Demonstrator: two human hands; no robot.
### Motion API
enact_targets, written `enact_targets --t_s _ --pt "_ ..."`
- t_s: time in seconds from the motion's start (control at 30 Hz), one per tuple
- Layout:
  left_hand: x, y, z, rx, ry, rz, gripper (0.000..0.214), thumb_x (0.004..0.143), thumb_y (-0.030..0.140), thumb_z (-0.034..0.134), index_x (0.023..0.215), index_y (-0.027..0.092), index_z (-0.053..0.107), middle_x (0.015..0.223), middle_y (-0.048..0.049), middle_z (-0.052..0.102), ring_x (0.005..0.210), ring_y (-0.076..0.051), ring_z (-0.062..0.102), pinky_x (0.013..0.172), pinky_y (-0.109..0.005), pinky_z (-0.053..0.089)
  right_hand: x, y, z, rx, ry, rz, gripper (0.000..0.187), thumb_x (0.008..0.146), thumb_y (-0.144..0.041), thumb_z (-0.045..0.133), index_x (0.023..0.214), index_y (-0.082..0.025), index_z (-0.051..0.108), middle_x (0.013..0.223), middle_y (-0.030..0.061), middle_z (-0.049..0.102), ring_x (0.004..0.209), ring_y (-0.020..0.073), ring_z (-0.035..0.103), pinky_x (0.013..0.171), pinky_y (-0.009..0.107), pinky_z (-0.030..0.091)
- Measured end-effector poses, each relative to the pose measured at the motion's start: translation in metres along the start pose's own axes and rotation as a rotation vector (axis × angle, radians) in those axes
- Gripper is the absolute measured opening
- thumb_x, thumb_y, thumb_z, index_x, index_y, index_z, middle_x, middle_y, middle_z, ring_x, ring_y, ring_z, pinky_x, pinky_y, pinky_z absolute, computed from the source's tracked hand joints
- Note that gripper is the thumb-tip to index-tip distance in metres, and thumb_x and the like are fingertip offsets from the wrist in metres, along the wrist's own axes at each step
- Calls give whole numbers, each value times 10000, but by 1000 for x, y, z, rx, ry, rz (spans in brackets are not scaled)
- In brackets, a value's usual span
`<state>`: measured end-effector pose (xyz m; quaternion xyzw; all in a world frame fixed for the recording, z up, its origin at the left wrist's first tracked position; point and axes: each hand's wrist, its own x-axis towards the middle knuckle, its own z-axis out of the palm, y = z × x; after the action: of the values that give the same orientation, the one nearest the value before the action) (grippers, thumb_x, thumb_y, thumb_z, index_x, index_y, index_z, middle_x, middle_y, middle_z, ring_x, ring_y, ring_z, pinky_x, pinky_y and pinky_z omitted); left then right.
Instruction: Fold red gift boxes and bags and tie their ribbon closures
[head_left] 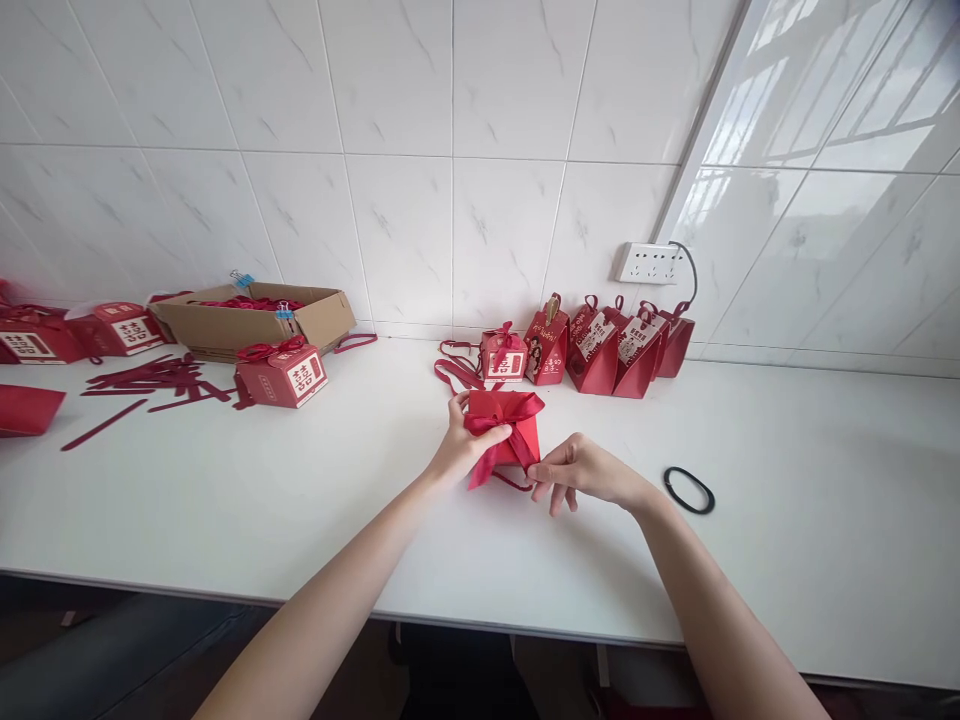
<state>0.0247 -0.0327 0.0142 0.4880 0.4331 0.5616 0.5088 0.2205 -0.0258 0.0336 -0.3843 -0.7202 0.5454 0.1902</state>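
Note:
A red gift box [491, 404] sits on the white table in front of me, with a dark red ribbon [486, 462] tied in a bow on its top. My left hand [463, 440] is wrapped round the box's left side, its thumb pressing on the middle of the bow. At the near right corner, my right hand [574, 473] pinches a ribbon tail between thumb and forefinger, its other fingers hanging loose. A thin red cord loops out on the table at the box's near side. The underside of the box is hidden.
Behind the box stand a small red box [504, 358] and several upright red bags [592, 360]. Leftward are a cardboard carton [217, 335], loose ribbon strips [157, 378] and a bow-tied box [281, 375]. A black ring [688, 490] lies right. A power strip [651, 263] is on the wall.

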Motion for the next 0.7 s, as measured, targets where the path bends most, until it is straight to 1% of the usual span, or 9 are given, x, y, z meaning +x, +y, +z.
enact_targets --t_s 0.13,0.27,0.47,0.57,0.63,0.7 --pt "5 -6 -2 -21 50 8 704 632 320 762 1163 253 305 1054 -45 619 981 -203 625 867 -371 496 1 1 7 9 -39 16 322 760 -453 626 715 -149 721 767 84 717 585 177 681 381 185 431" --pt "7 -7 -1 -11 96 15 684 611 297 770 1137 244 337 1078 -55 593 968 -199 622 853 -362 503 2 0 15 28 -82 28 311 757 -453 628 746 -157 723 773 80 719 608 183 689 392 187 450" --pt "5 -3 1 7 108 14 662 624 277 762 1133 238 341 1136 -73 554 1035 -211 586 897 -379 474 10 6 25 50 -129 -1 419 742 -522 626 782 -114 711 843 119 718 602 181 690 388 191 453" --pt "3 -1 2 27 111 31 656 622 271 760 1124 237 339 1138 -67 543 1029 -205 582 889 -364 470 12 7 28 38 -145 -22 459 749 -547 612 778 -95 694 860 125 710 600 168 685 391 182 452" --pt "1 -1 3 66 125 51 641 621 267 755 1108 234 341 1115 -59 541 1004 -195 583 863 -347 476 11 7 29 28 -173 6 490 750 -577 597 792 -94 671 879 123 701 599 152 677 393 174 452" --pt "-1 -2 4 108 181 102 623 606 263 758 1081 230 357 1069 -47 546 963 -187 588 829 -336 484 10 6 31 27 -254 71 523 750 -616 571 836 -103 627 902 112 684 561 126 655 378 171 446"
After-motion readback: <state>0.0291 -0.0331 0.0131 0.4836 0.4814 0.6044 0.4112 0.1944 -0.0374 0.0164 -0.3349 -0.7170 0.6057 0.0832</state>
